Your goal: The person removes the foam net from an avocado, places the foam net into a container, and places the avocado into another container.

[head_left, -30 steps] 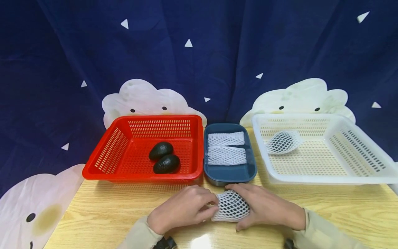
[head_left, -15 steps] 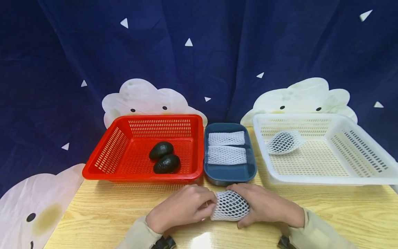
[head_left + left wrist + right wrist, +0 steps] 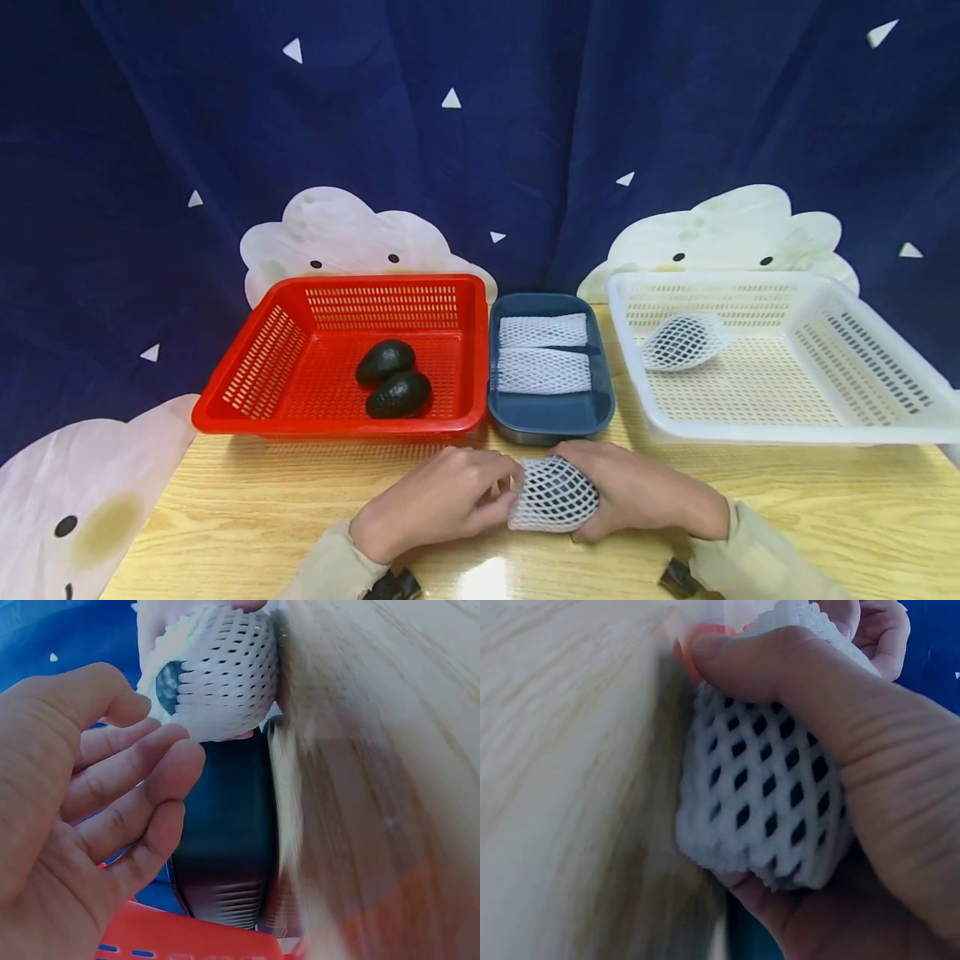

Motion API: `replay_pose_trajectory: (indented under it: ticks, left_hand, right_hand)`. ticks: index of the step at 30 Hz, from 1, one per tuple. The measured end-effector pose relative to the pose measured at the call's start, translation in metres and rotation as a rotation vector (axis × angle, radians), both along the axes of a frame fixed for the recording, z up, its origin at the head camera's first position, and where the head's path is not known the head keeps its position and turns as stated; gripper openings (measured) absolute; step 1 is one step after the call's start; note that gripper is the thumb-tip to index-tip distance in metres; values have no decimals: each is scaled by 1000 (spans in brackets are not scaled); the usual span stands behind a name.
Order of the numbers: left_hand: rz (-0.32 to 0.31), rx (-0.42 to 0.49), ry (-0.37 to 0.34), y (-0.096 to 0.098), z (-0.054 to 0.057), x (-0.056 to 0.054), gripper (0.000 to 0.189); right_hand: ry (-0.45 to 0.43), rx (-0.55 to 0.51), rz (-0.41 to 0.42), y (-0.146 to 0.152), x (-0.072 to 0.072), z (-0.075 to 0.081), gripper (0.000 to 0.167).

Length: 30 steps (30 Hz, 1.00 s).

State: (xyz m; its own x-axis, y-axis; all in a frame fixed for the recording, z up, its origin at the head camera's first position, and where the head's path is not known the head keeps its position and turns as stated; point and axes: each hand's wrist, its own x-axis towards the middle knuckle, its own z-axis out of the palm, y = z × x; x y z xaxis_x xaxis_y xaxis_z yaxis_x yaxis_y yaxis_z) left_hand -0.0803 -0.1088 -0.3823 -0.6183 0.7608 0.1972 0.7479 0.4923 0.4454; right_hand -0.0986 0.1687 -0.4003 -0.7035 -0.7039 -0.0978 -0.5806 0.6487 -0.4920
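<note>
An avocado wrapped in a white foam net sleeve lies low at the table's front, its dark skin showing through the mesh. My right hand grips its right end, thumb across the net in the right wrist view. My left hand has curled fingers at the sleeve's left rim, where it pinches the edge. Dark avocado skin shows inside that end in the left wrist view. Two bare avocados lie in the red basket. Folded foam nets lie in the blue tray.
A white basket at the right holds a netted avocado. Both baskets and the blue tray stand in a row just beyond my hands. A dark blue curtain hangs behind the wooden table.
The left hand has shifted slightly left at the sleeve's rim. The right hand keeps its grip on the netted avocado. Baskets and tray contents look the same.
</note>
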Motion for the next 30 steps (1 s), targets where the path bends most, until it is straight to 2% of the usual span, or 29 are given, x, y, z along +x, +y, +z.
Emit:
replay_pose_trajectory:
  ticks: [3, 7, 13, 19, 24, 26, 30]
  left_hand:
    - [10, 3, -24, 0, 0, 0, 4]
    - [14, 6, -14, 1, -1, 1, 6]
    - [23, 27, 26, 5, 1, 5, 10]
    - [20, 25, 1, 8, 2, 9, 17]
    - [60, 90, 50, 9, 2, 11, 17]
    - [62, 110, 72, 10, 3, 11, 18]
    - [51, 139, 70, 11, 1, 10, 20]
  right_hand:
    - [4, -21, 7, 0, 0, -1, 69]
    - [-4, -55, 10, 0, -1, -4, 65]
    - [-53, -65, 4, 1, -1, -7, 67]
    - [-70, -79, 9, 1, -1, -8, 68]
    - [-65, -80, 10, 1, -1, -9, 66]
    - [-67, -77, 10, 2, -1, -9, 66]
    - [-66, -68, 5, 2, -2, -8, 68]
